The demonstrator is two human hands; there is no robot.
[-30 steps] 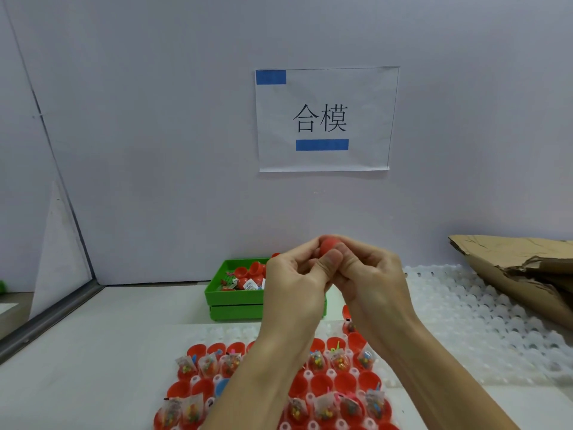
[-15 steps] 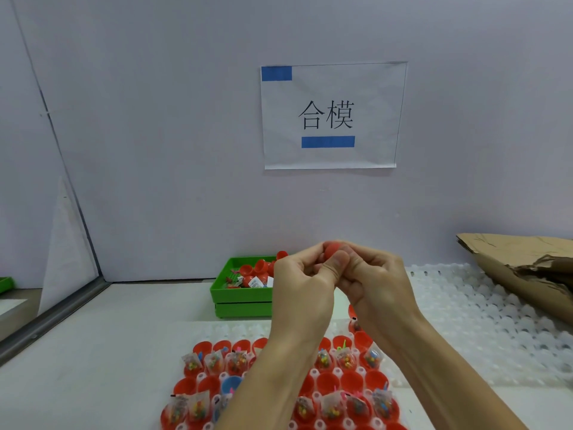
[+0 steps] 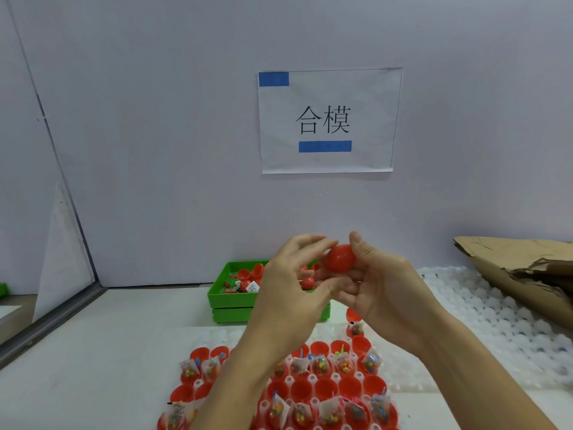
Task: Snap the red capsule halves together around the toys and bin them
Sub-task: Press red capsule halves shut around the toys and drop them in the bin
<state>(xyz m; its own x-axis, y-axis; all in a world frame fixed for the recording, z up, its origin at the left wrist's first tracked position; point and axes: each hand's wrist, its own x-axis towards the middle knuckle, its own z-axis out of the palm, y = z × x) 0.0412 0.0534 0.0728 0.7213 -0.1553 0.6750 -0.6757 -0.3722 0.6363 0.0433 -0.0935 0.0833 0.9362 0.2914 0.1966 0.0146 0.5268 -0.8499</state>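
A closed red capsule (image 3: 340,258) is held up in front of the wall by my right hand (image 3: 376,288), thumb on top and fingers curled beneath. My left hand (image 3: 291,287) sits just left of it with fingers spread and loosely curved, its fingertips near the capsule's left end. Below my forearms lies a white tray (image 3: 313,401) of open red capsule halves (image 3: 325,387), several holding small bagged toys (image 3: 344,364). Behind my hands stands a green bin (image 3: 231,301) with red capsules and loose halves in it.
A white bumpy tray sheet (image 3: 483,321) covers the table on the right, with crumpled brown cardboard (image 3: 521,268) over its far corner. A paper sign (image 3: 328,119) hangs on the wall. A metal rail (image 3: 49,321) runs along the left.
Both hands were pressed together around the capsule. Now my left hand has come off it and spread its fingers, and the whole capsule shows in my right hand.
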